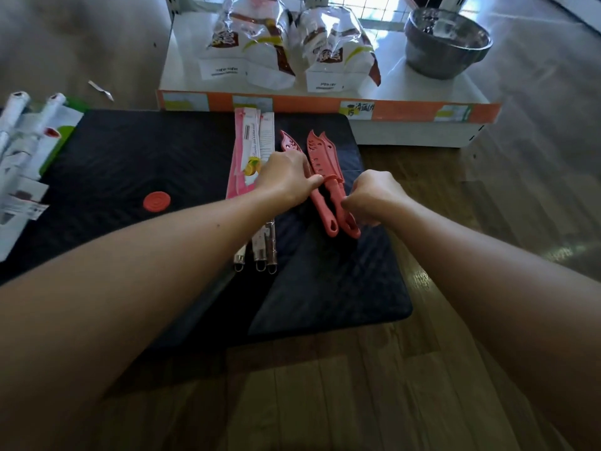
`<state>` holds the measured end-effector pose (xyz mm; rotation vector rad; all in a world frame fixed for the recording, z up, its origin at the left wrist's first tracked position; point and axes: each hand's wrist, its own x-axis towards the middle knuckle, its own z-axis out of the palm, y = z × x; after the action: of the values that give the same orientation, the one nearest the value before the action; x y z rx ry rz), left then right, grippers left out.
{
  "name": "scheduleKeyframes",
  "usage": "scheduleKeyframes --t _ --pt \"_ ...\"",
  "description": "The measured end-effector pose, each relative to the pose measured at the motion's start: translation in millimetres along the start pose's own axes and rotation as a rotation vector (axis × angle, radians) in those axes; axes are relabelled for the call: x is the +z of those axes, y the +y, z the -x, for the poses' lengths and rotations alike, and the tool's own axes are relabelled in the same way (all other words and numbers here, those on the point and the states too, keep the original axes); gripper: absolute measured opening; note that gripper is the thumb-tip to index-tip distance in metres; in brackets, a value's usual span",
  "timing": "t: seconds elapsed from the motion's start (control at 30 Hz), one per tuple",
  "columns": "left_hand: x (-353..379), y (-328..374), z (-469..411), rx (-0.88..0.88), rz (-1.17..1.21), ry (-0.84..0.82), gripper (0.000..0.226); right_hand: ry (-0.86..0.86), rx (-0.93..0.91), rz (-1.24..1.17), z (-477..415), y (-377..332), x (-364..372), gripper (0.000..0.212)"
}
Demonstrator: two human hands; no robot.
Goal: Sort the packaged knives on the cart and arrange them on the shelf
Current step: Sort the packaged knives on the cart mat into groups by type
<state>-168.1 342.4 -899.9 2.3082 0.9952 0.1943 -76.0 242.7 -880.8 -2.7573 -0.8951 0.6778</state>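
CART TOP, MID-SORT: on the black cart [130,164], my left hand [284,179] and right hand [374,198] work a pair of red sheathed knives [317,157]. Left thumb & curled fingers nip the sheath base; right pinches a handle. Light, stiff plastic, prob. slick. Sheaths could slide off, so grip at the collar. Pink boxed knives [248,151] lie just beside, script too blurred to read. Shelf [406,111] tag [357,110] shows "15".
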Motion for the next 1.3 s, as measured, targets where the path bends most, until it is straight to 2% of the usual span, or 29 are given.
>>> scheduleKeyframes --t 0.1,0.2,0.4,0.7,0.83,0.93,1.07,1.2,1.3 --pt "-27 -20 7 0.127 -0.170 0.029 0.029 0.027 -0.080 -0.008 4 -15 -1 0.019" --pt "-55 -50 20 0.212 -0.339 0.038 0.035 0.051 -0.247 0.007 13 -36 5 0.022" --pt "-106 -121 58 0.148 -0.534 0.012 0.054 0.032 -0.538 0.179 29 -85 34 0.036" --pt "-178 -224 128 -0.135 -0.536 0.042 0.058 -0.021 -0.789 0.136 50 -198 74 0.049" --pt "-190 -263 153 -0.263 -0.478 0.110 0.055 -0.104 -0.855 0.223 61 -240 100 0.051" --pt "-193 -282 161 -0.276 -0.442 0.185 0.056 -0.137 -0.881 0.271 70 -259 125 0.047" --pt "-190 -289 157 -0.253 -0.440 0.204 0.055 -0.131 -0.914 0.280 80 -275 152 0.043" --pt "-193 -289 147 -0.203 -0.424 0.229 0.056 -0.094 -0.931 0.220 77 -293 159 0.042" --pt "-197 -304 149 -0.191 -0.452 0.189 0.053 -0.051 -0.902 0.149 71 -298 161 0.038"
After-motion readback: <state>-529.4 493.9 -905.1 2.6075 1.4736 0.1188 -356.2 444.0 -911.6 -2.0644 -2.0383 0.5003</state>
